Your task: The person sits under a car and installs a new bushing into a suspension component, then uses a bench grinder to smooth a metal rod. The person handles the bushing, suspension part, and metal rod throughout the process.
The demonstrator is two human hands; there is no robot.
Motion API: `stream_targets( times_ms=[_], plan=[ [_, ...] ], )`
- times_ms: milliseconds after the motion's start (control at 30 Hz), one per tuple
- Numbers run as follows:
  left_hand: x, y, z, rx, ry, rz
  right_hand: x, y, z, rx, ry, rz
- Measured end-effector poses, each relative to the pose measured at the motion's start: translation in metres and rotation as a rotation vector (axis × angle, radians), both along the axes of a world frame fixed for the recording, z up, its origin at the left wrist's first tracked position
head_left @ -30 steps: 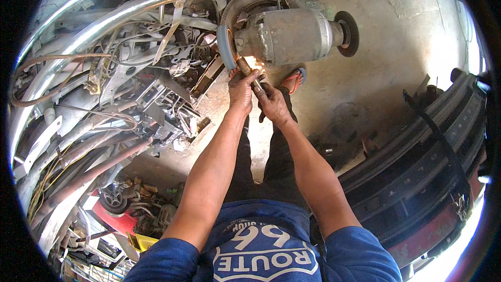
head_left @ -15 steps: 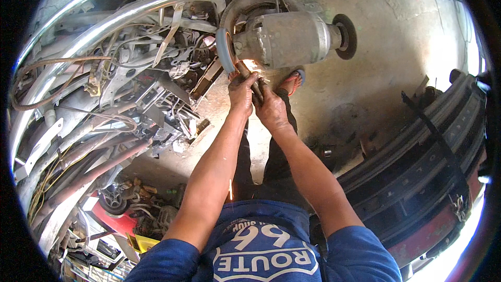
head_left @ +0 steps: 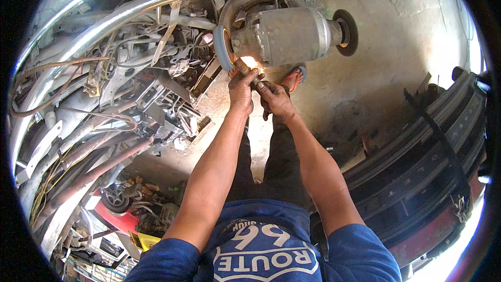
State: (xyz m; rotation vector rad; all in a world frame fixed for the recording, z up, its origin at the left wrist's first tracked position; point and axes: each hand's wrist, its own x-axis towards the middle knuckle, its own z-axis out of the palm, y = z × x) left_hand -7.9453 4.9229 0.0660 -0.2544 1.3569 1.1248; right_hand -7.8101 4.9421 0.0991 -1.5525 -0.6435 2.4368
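Note:
A bench grinder (head_left: 292, 36) with a rounded grey body stands ahead of me. On its left end is a grey grinding wheel (head_left: 223, 48), and a dark round wheel (head_left: 346, 32) sits on its right end. My left hand (head_left: 241, 91) is closed around a short dark metal piece (head_left: 242, 66), its far end up at the grinding wheel's near edge. Bright orange-white light and sparks (head_left: 250, 62) show there. Just to the right, my right hand (head_left: 276, 99) grips the same piece's nearer end between thumb and fingers. The fingers cover most of the piece.
Bent shiny tubes (head_left: 120, 18) and a heap of scrap metal (head_left: 156, 94) crowd the left side. A tyre (head_left: 245, 0) lies behind the grinder. Long dark ribbed panels (head_left: 412, 162) are stacked at the right. My sandalled foot (head_left: 293, 79) is below the grinder.
My right hand has turned and shifted slightly right, its fingers less tightly bunched against the left hand. The glow at the wheel is brighter, and the loose spark near my left forearm is gone.

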Motion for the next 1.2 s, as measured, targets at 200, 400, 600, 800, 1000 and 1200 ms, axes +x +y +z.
stream_targets(
  times_ms=[200, 400, 600, 800, 1000, 1200],
  plan=[
    [0.000, -0.001, -0.002, 0.006, 0.023, 0.025, 0.004, 0.002, -0.004, -0.238, 0.059, -0.093],
    [0.003, -0.001, 0.000, -0.006, 0.120, 0.022, -0.014, -0.018, 0.009, 0.769, -0.686, 0.591],
    [0.005, 0.000, -0.003, -0.012, 0.060, 0.050, -0.013, -0.015, 0.003, 0.731, -0.582, 0.412],
    [0.004, 0.000, 0.002, 0.004, 0.083, 0.016, -0.011, -0.009, -0.004, 0.761, -0.421, 0.277],
    [0.005, 0.003, 0.008, -0.017, 0.071, 0.036, 0.004, 0.001, -0.005, -0.030, -0.043, 0.089],
    [0.004, 0.002, 0.008, -0.045, 0.088, -0.001, 0.006, 0.004, -0.007, -0.277, 0.113, -0.039]
  ],
)
